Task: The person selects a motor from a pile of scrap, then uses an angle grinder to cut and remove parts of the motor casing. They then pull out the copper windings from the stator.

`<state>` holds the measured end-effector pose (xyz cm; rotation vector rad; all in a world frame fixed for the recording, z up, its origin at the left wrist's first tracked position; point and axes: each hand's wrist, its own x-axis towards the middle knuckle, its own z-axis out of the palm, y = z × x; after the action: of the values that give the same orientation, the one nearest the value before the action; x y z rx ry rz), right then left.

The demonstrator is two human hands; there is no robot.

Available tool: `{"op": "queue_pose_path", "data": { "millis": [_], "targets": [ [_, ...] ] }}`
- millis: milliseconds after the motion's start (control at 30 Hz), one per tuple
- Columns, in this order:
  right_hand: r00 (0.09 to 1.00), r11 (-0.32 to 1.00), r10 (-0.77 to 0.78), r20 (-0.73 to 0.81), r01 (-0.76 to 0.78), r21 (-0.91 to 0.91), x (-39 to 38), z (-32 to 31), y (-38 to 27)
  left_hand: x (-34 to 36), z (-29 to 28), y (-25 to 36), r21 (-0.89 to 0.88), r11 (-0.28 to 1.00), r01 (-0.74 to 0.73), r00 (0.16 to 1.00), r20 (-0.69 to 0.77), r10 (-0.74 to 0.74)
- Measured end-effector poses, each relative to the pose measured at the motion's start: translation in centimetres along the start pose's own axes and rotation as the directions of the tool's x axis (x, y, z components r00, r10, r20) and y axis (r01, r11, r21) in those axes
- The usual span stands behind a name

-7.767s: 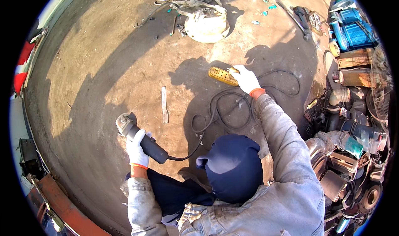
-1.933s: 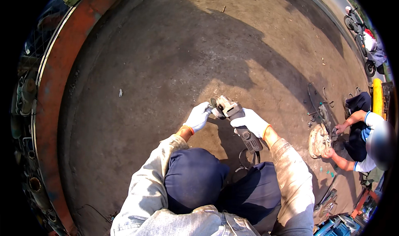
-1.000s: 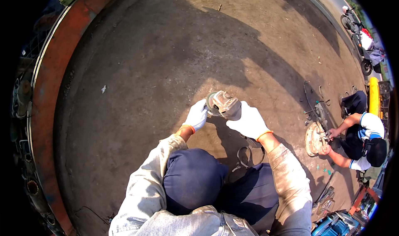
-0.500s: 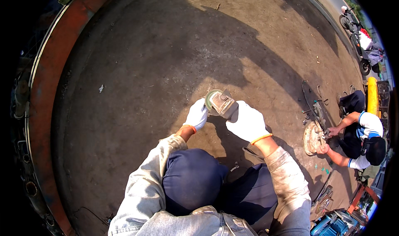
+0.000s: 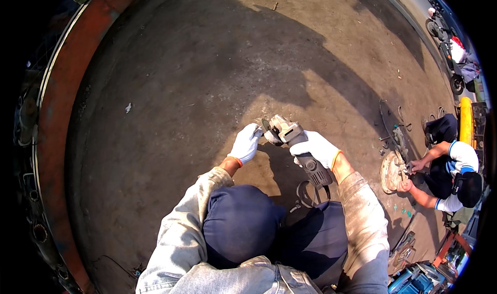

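My right hand, in a white glove with an orange cuff edge, grips an angle grinder around its body. The grinder's head tilts up and to the left, with the dark disc seen nearly edge-on. My left hand, gloved the same way, is just left of the disc with its fingertips pinched together. What the left fingers hold, if anything, is too small to make out. The cord loops down from the grinder's rear end, by my right knee.
A co-worker crouches at the right, both hands on a round, rusty plate-like part. A rusty red beam curves along the left side. Motorbikes stand at the far right. Blue machinery sits at the lower right.
My right hand has turned the grinder, so its disc now shows edge-on and its dark body is visible. My left hand stays close to the disc.
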<state>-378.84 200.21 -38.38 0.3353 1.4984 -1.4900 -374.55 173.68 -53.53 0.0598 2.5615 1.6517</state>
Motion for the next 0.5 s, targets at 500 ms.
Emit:
{"op": "queue_pose_path", "data": {
  "millis": [500],
  "targets": [
    [0.994, 0.993, 0.083, 0.071, -0.089, 0.083, 0.37, -0.09, 0.40, -0.15, -0.34, 0.39, 0.016, 1.000, 0.025, 0.999, 0.046, -0.026]
  ]
}}
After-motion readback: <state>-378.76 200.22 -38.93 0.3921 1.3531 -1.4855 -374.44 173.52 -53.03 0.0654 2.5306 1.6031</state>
